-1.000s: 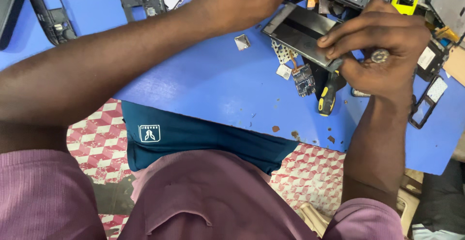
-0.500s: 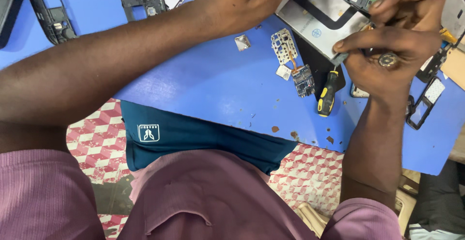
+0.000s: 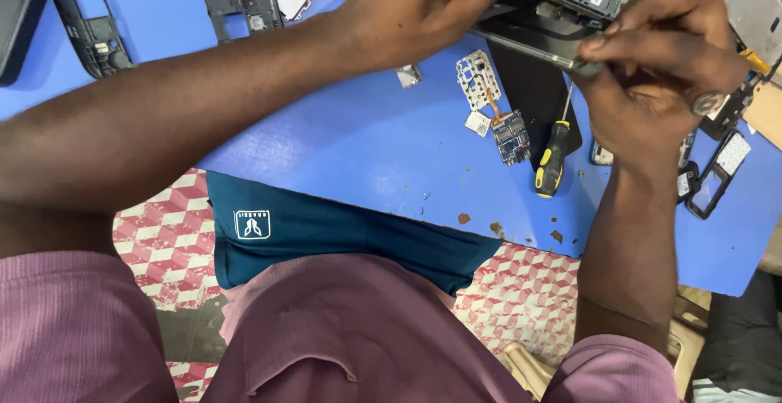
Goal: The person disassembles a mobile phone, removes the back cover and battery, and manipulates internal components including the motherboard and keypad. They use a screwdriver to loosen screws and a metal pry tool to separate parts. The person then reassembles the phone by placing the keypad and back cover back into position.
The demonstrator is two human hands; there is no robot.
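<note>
We look down at a blue tabletop (image 3: 326,151) strewn with phone parts. Our left hand (image 3: 423,8) grips the dark, opened device (image 3: 554,4) at the far edge, steadying it. Our right hand (image 3: 652,77) has its fingers pinched on the device's thin metal edge. Just beneath lie a yellow-handled screwdriver (image 3: 552,155) and a small circuit board (image 3: 511,136).

Both hands, left hand (image 3: 423,12) and right hand (image 3: 660,69), grip a dismantled phone (image 3: 562,12) at the blue table's (image 3: 358,142) far edge, a yellow-handled screwdriver (image 3: 552,155) just beside
</note>
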